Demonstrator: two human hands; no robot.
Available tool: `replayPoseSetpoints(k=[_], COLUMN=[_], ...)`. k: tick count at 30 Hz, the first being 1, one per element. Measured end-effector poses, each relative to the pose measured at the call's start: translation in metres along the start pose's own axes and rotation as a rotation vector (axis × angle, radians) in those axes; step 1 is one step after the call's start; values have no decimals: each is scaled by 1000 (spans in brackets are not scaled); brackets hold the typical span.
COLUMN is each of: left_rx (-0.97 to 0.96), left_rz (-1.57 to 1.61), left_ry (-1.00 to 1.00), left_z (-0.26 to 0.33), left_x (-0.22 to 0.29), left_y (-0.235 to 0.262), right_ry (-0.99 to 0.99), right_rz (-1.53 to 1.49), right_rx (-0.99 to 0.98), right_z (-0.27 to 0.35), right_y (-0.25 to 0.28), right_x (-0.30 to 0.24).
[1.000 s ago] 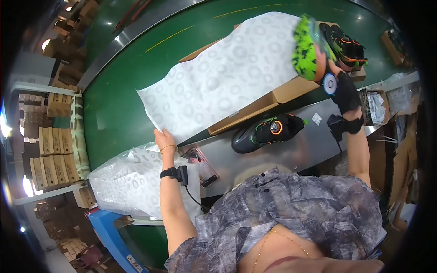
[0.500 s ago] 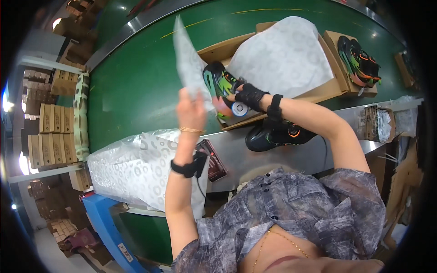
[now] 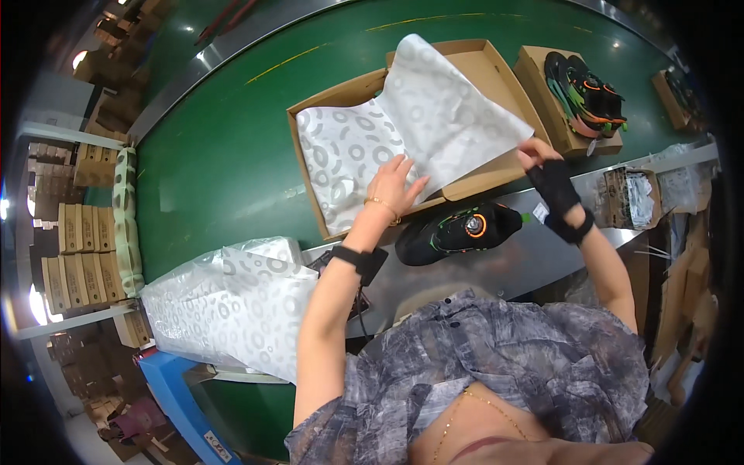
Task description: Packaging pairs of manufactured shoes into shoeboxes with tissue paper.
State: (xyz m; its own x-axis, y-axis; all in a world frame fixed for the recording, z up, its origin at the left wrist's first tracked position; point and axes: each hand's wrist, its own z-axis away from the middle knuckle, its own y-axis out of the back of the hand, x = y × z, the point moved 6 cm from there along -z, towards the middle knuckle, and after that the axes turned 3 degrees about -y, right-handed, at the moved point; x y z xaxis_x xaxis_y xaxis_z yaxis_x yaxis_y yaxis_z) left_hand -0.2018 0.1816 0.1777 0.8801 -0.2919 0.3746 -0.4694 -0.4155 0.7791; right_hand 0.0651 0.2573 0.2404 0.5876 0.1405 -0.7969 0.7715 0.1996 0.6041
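On the green conveyor belt (image 3: pixel 225 147), an open cardboard shoe box (image 3: pixel 474 60) sits lined with a sheet of white tissue paper (image 3: pixel 403 132) printed with grey rings. My left hand (image 3: pixel 397 184) lies flat and open on the paper at the box's near wall, pressing it down. My right hand (image 3: pixel 542 159), in a black wrist wrap, pinches the sheet's right edge where it spills over the box rim. A black shoe (image 3: pixel 459 230) with an orange dial rests outside the box, on the metal ledge (image 3: pixel 504 267) just below it. To the right, a second open box (image 3: pixel 559 116) holds a pair of black, green and orange shoes (image 3: pixel 585 93). A stack of the same ringed paper (image 3: pixel 232 306) lies beside my left forearm.
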Motion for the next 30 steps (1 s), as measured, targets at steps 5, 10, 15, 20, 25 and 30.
replayPoseSetpoints(k=[5, 10, 15, 20, 25, 30], left_rx=[-391, -349, -478, -270, -85, 147], left_rz=[295, -95, 257, 565, 753, 828], left_ry=[210, 168, 363, 561, 724, 802], left_z=[43, 103, 115, 127, 158, 121], left_x=[55, 58, 59, 74, 49, 8], left_y=[20, 13, 23, 79, 101, 106], right_ry=[563, 725, 901, 1149, 946, 763], right_rz=[435, 577, 422, 326, 3, 108], right_rx=[-279, -157, -271, -126, 24, -249], right_z=[85, 100, 101, 102, 70, 69], right_y=[-30, -58, -53, -27, -2, -39], right_x=[8, 0, -72, -161, -168, -93])
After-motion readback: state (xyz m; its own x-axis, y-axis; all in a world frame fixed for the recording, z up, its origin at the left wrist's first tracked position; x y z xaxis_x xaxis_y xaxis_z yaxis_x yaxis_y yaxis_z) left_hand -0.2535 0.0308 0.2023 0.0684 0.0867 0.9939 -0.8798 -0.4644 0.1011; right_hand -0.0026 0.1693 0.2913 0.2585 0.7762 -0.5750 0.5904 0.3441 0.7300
